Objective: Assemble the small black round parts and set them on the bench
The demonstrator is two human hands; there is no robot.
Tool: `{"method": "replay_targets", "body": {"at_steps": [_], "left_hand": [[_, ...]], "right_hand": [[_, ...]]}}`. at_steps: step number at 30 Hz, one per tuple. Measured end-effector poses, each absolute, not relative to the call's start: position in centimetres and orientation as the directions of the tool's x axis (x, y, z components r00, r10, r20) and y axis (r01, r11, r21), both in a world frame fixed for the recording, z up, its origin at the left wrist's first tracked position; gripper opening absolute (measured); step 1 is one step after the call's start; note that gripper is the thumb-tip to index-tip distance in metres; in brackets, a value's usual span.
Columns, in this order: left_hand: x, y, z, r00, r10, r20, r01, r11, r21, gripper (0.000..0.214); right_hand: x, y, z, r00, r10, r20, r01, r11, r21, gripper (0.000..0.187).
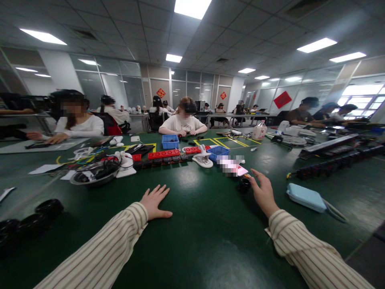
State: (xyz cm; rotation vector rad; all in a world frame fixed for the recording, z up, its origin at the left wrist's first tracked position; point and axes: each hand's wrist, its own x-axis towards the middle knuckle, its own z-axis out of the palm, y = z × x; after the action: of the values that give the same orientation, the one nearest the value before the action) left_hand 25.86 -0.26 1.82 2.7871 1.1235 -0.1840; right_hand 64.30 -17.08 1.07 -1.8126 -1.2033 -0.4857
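Note:
My left hand (155, 202) rests on the green table (192, 237), fingers spread, with nothing in it. To the right, my right hand (264, 189) has its thumb and fingers apart beside a small round black part (244, 184); whether it touches that part I cannot tell. Just beyond lies a pink, partly blurred flat item (233, 166). A light blue case (306, 197) with a strap sits right of my right hand. Several round black parts (49, 206) stand at the left edge.
A metal bowl (94, 178) of dark parts, a white clip stand (203, 157), red-and-black power strips (164, 155) and blue baskets (219, 153) line the middle of the table. A person (183, 120) works opposite. Long dark strips (339, 162) lie at right.

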Motion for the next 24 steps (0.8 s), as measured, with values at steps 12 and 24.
{"method": "replay_targets", "body": {"at_steps": [12, 24], "left_hand": [[25.7, -0.4, 2.2, 0.731, 0.660, -0.170, 0.680, -0.725, 0.110, 0.103], [25.3, -0.5, 2.3, 0.747, 0.648, -0.149, 0.664, -0.723, 0.190, 0.108]], "right_hand": [[62.7, -16.8, 0.9, 0.232, 0.716, 0.659, 0.973, -0.170, -0.159, 0.037], [46.4, -12.4, 2.0, -0.224, 0.690, 0.688, 0.962, 0.268, 0.044, 0.049]]}}
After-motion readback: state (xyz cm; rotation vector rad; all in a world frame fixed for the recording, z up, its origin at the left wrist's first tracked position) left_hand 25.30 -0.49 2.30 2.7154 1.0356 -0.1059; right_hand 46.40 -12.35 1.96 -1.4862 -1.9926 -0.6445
